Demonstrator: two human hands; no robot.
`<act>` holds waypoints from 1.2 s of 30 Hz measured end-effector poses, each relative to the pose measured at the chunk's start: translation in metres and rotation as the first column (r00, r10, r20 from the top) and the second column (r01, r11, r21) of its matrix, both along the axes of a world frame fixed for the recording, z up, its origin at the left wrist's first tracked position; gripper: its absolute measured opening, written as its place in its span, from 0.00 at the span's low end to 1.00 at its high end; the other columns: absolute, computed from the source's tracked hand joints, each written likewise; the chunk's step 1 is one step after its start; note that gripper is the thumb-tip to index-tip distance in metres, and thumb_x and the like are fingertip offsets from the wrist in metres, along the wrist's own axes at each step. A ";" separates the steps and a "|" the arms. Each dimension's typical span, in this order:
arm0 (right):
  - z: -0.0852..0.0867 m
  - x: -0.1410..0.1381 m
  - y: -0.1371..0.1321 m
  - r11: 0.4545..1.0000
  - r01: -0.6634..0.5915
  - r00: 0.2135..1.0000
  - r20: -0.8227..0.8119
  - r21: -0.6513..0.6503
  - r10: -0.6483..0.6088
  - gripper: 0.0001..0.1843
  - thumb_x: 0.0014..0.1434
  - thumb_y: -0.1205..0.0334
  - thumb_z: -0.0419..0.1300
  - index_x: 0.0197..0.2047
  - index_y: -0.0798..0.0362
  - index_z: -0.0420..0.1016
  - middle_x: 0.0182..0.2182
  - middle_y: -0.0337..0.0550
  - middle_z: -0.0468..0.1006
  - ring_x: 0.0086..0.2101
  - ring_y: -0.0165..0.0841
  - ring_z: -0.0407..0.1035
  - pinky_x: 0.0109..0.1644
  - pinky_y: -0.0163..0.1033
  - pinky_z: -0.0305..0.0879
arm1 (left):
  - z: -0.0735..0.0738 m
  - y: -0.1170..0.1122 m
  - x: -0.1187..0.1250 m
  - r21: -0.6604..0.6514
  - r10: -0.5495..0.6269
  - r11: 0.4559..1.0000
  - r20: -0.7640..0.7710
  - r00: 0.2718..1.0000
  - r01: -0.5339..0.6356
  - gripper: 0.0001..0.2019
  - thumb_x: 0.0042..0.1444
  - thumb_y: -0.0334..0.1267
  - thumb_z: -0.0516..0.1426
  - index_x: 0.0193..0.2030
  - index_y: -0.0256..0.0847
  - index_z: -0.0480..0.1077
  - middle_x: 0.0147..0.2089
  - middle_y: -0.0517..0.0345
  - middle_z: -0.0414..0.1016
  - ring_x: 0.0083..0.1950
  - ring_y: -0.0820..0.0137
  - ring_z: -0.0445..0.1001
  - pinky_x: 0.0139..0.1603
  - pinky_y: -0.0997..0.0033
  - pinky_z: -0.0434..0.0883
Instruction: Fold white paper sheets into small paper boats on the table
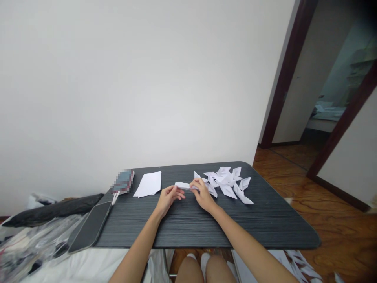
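Observation:
A narrow folded strip of white paper [182, 185] is stretched between my two hands above the dark table. My left hand [168, 199] pinches its left end with thumb and forefinger, the other fingers loosely curled. At the strip's right end my right hand [202, 193] grips it, and those fingers hide part of the paper. Just beyond and to the right of that hand lies a loose heap of folded white paper pieces [226, 179] with pointed ends. A small stack of flat white paper sheets [150, 184] rests left of my hands.
The dark wood-grain table [188, 232] stands against a white wall. At its left edge are a phone [91, 226] and a blurred-out packet [123, 181]. Plastic-wrapped items [44, 236] lie beyond that edge. More folded papers [303, 264] sit below the table at right.

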State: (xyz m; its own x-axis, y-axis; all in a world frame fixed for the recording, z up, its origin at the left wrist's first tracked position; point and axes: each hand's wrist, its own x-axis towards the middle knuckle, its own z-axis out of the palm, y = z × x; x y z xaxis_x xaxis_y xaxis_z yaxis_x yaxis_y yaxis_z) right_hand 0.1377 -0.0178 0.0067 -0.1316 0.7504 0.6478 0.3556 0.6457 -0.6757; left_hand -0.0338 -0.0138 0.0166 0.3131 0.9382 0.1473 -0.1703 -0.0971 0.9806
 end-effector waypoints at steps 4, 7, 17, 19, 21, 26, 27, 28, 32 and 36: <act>0.002 0.002 -0.003 0.998 -0.021 0.999 0.049 0.051 0.018 0.09 0.53 0.73 0.47 0.32 0.53 0.67 0.35 0.44 0.60 0.38 0.33 0.59 0.46 0.42 0.57 | 0.005 -0.001 0.000 -0.076 -0.008 0.997 0.044 0.999 0.012 0.15 0.51 0.43 0.53 0.32 0.28 0.67 0.31 0.43 0.74 0.29 0.68 0.74 0.28 0.74 0.66; 0.004 0.003 -0.005 0.996 -0.055 0.994 0.094 0.065 0.049 0.11 0.52 0.74 0.46 0.33 0.53 0.67 0.36 0.44 0.59 0.39 0.33 0.58 0.46 0.42 0.57 | 0.005 0.000 -0.001 -0.146 0.000 0.989 0.053 0.999 0.008 0.13 0.49 0.40 0.55 0.31 0.27 0.68 0.30 0.43 0.75 0.29 0.67 0.74 0.29 0.74 0.67; 0.002 0.013 0.006 0.932 -0.266 0.951 -0.228 -0.247 0.211 0.30 0.45 0.76 0.49 0.51 0.47 0.52 0.40 0.44 0.63 0.36 0.30 0.65 0.39 0.40 0.64 | -0.002 0.008 -0.006 -0.180 0.109 0.978 -0.001 0.994 -0.107 0.07 0.45 0.33 0.56 0.28 0.29 0.68 0.19 0.49 0.73 0.20 0.73 0.71 0.22 0.79 0.65; 0.002 0.017 0.009 0.849 -0.399 0.892 -0.361 -0.347 0.272 0.28 0.47 0.73 0.50 0.52 0.48 0.51 0.37 0.43 0.67 0.31 0.28 0.67 0.35 0.37 0.65 | -0.002 0.009 -0.007 -0.174 0.103 0.979 0.000 0.995 -0.101 0.07 0.45 0.33 0.56 0.27 0.28 0.68 0.18 0.49 0.73 0.19 0.74 0.70 0.21 0.80 0.63; 0.004 0.020 0.009 0.769 -0.507 0.837 -0.436 -0.391 0.330 0.23 0.48 0.69 0.53 0.49 0.51 0.57 0.33 0.42 0.70 0.29 0.28 0.68 0.35 0.37 0.64 | -0.001 0.009 -0.008 -0.172 0.096 0.981 0.000 0.995 -0.094 0.07 0.44 0.33 0.56 0.27 0.28 0.68 0.18 0.50 0.72 0.19 0.75 0.69 0.20 0.80 0.62; 0.011 0.025 0.004 0.651 -0.640 0.748 -0.525 -0.408 0.407 0.16 0.50 0.59 0.56 0.41 0.58 0.68 0.30 0.44 0.74 0.31 0.31 0.70 0.38 0.39 0.64 | -0.001 0.008 -0.008 -0.172 0.085 0.982 0.003 0.996 -0.084 0.08 0.45 0.33 0.55 0.29 0.27 0.69 0.17 0.51 0.72 0.18 0.75 0.68 0.20 0.79 0.62; 0.012 0.026 0.004 0.644 -0.642 0.745 -0.536 -0.416 0.397 0.16 0.50 0.58 0.57 0.41 0.58 0.68 0.29 0.45 0.75 0.31 0.31 0.71 0.37 0.39 0.65 | -0.001 0.007 -0.007 -0.169 0.079 0.983 0.004 0.997 -0.077 0.09 0.45 0.33 0.55 0.30 0.27 0.69 0.17 0.51 0.72 0.18 0.75 0.69 0.20 0.79 0.62; 0.012 0.026 0.003 0.641 -0.637 0.749 -0.541 -0.428 0.382 0.17 0.49 0.57 0.57 0.40 0.59 0.68 0.27 0.45 0.75 0.30 0.32 0.71 0.36 0.38 0.65 | -0.001 0.007 -0.007 -0.165 0.071 0.984 0.004 0.997 -0.069 0.09 0.45 0.33 0.55 0.30 0.27 0.69 0.17 0.51 0.72 0.18 0.75 0.69 0.21 0.79 0.63; 0.012 0.026 0.003 0.643 -0.597 0.781 -0.532 -0.480 0.328 0.17 0.47 0.57 0.59 0.37 0.61 0.69 0.21 0.43 0.75 0.25 0.31 0.71 0.28 0.34 0.65 | 0.000 0.005 -0.005 -0.149 0.050 0.987 -0.021 0.999 -0.053 0.10 0.45 0.35 0.55 0.32 0.28 0.68 0.18 0.52 0.72 0.19 0.74 0.69 0.21 0.78 0.63; 0.010 0.026 0.005 0.656 -0.558 0.803 -0.529 -0.509 0.273 0.18 0.45 0.59 0.60 0.38 0.61 0.69 0.17 0.40 0.73 0.17 0.28 0.68 0.18 0.29 0.60 | 0.002 0.001 -0.004 -0.107 0.030 0.994 -0.056 0.998 -0.036 0.13 0.46 0.37 0.55 0.36 0.28 0.67 0.17 0.53 0.72 0.19 0.71 0.71 0.21 0.76 0.64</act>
